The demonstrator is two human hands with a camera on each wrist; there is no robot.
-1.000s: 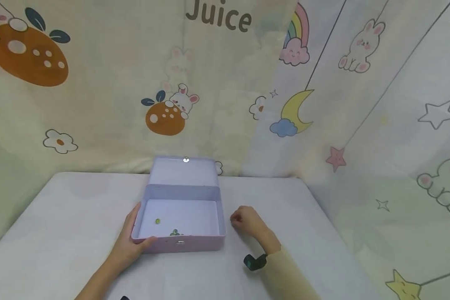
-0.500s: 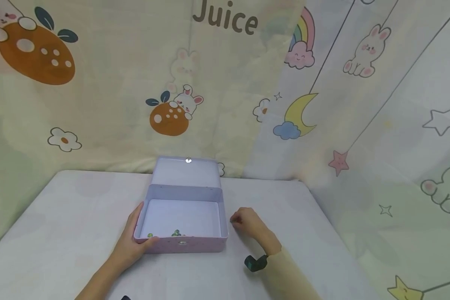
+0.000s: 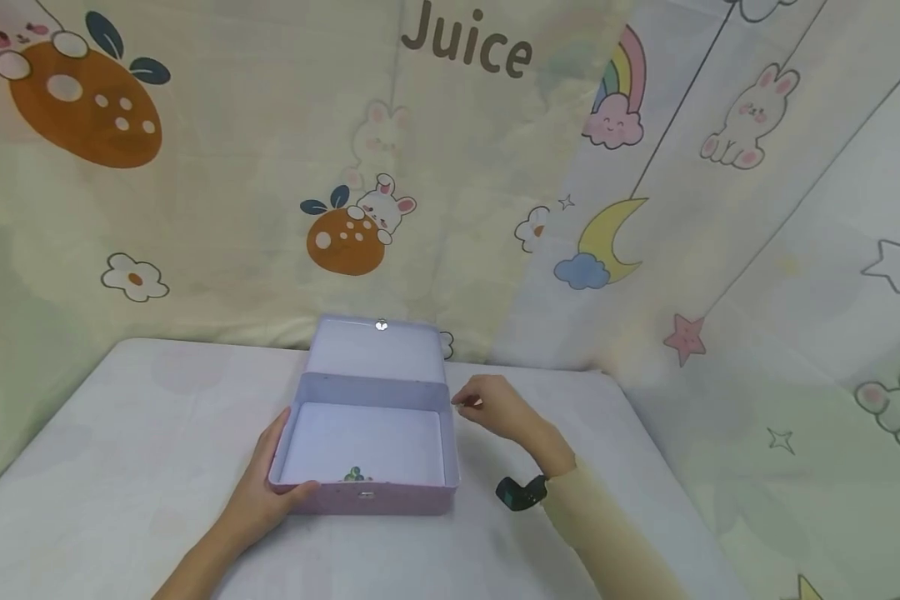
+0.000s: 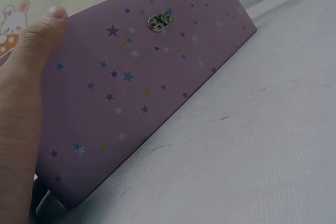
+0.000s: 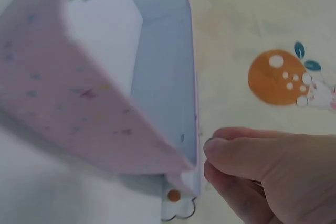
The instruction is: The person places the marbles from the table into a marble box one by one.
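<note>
An open lilac tin box (image 3: 363, 500) with printed stars stands on the white table, its lid (image 3: 375, 348) folded back toward the wall. My left hand (image 3: 261, 483) grips its front left corner, thumb across the front face, also visible as the left hand (image 4: 26, 77) in the left wrist view. Several small green beads (image 3: 355, 473) lie inside behind the front wall, which partly hides them. My right hand (image 3: 495, 408) is at the outer right rim near the back, thumb and fingertips together; I cannot tell whether something tiny is pinched there.
A metal clasp plate (image 4: 160, 21) sits on the box front, and its counterpart catch (image 3: 381, 325) is on the lid. A cartoon-printed cloth (image 3: 217, 208) hangs right behind the table (image 3: 180, 417). A dark wrist device (image 3: 521, 493) hangs below the right wrist.
My right hand has risen toward the back right of the box. A lone green bead rolled to the front left and has gone from sight. The left hand keeps its grip.
</note>
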